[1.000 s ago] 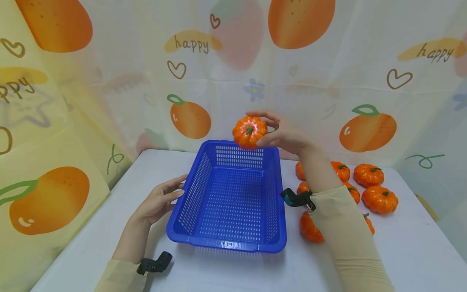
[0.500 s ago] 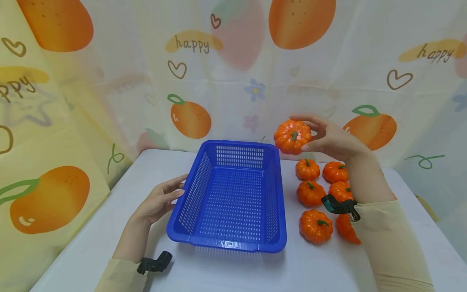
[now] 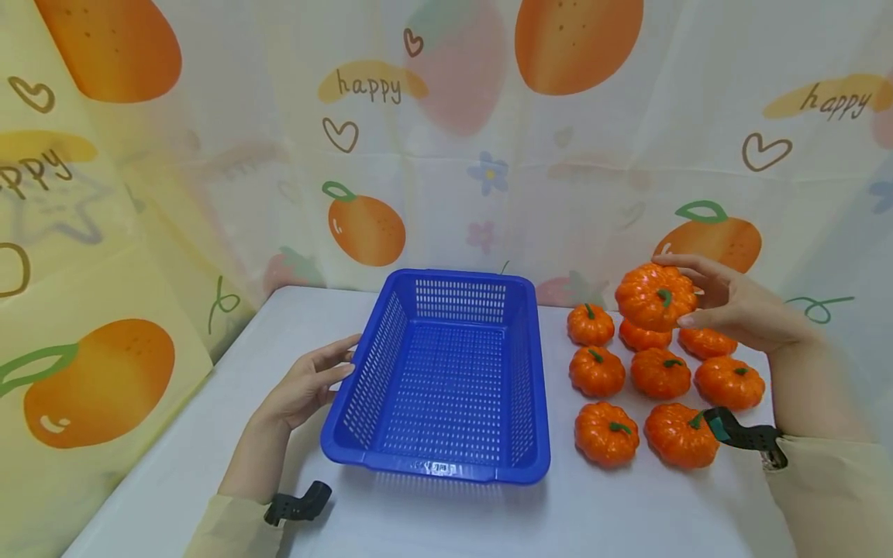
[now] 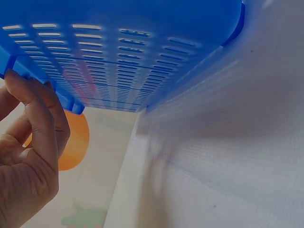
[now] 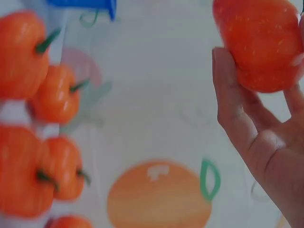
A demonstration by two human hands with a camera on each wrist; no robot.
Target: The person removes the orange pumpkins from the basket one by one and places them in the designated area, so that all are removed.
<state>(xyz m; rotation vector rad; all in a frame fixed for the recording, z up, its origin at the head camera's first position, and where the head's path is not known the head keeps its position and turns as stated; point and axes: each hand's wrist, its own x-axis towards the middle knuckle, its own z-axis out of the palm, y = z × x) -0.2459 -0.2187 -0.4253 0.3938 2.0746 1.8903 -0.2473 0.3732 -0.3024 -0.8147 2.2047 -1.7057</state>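
My right hand (image 3: 739, 306) grips a small orange pumpkin (image 3: 656, 297) with a green stem, raised over the back of the pumpkin group at the right. In the right wrist view that pumpkin (image 5: 261, 42) sits between the fingers and thumb. On the left, my left hand (image 3: 310, 381) holds the side rim of a blue plastic basket (image 3: 436, 470) with thumb and fingers. The left wrist view shows the slotted basket wall (image 4: 109, 57) from outside, with the fingers (image 4: 40, 114) bent up at its rim. The basket's slotted floor is bare.
Several more pumpkins (image 3: 606, 434) stand in rows right of the basket, on a white table (image 3: 418, 527). A fruit-print cloth (image 3: 446, 194) hangs close behind the table. A black device (image 3: 743, 434) is strapped to each wrist.
My right hand has carried the pumpkin from above the basket's back edge rightward, then slightly down over the other pumpkins. The left hand and basket have stayed put.
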